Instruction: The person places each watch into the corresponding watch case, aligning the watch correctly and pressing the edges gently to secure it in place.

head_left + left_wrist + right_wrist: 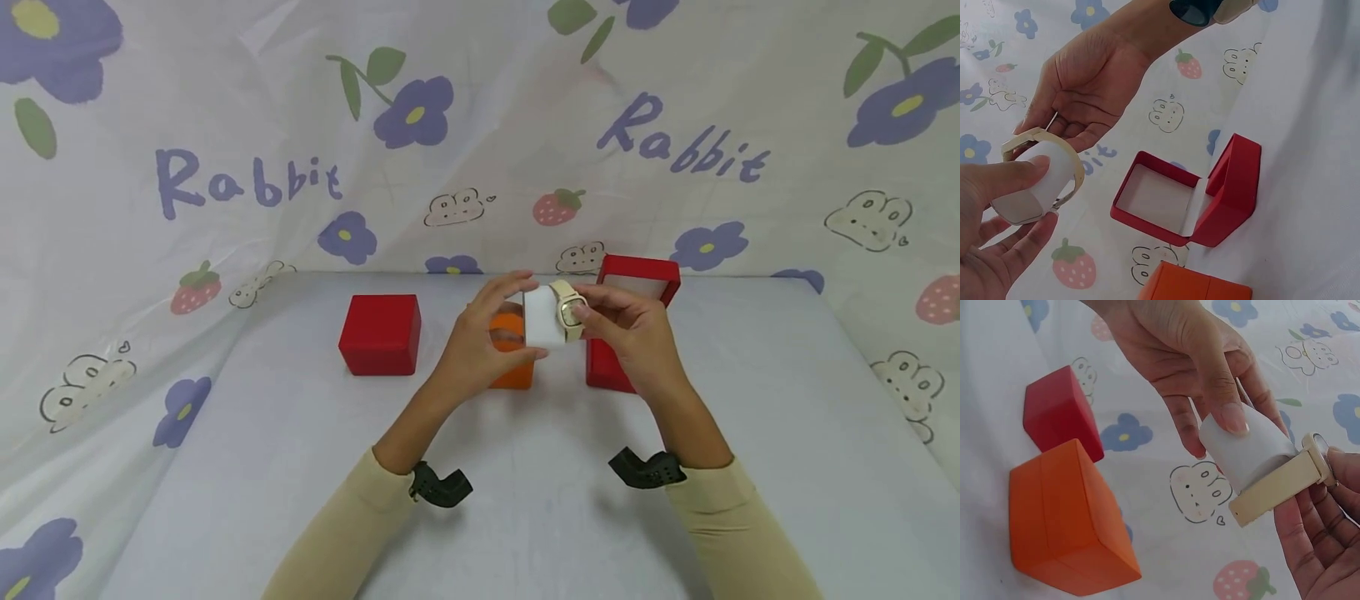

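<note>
My left hand grips a white watch cushion by its ends, thumb on one side and fingers on the other. A wristwatch with a cream strap and squarish case sits at the cushion's right end. My right hand pinches it at the case, between thumb and fingers. In the left wrist view the strap curves around the end of the cushion. From the right wrist, one strap end lies along the cushion's edge. Both hands hold these things raised over the table.
Behind the right hand stands an open red box with a pale lining, its lid upright. An orange box is partly hidden behind the left hand. A closed red box sits farther left on the white table. A printed curtain hangs behind.
</note>
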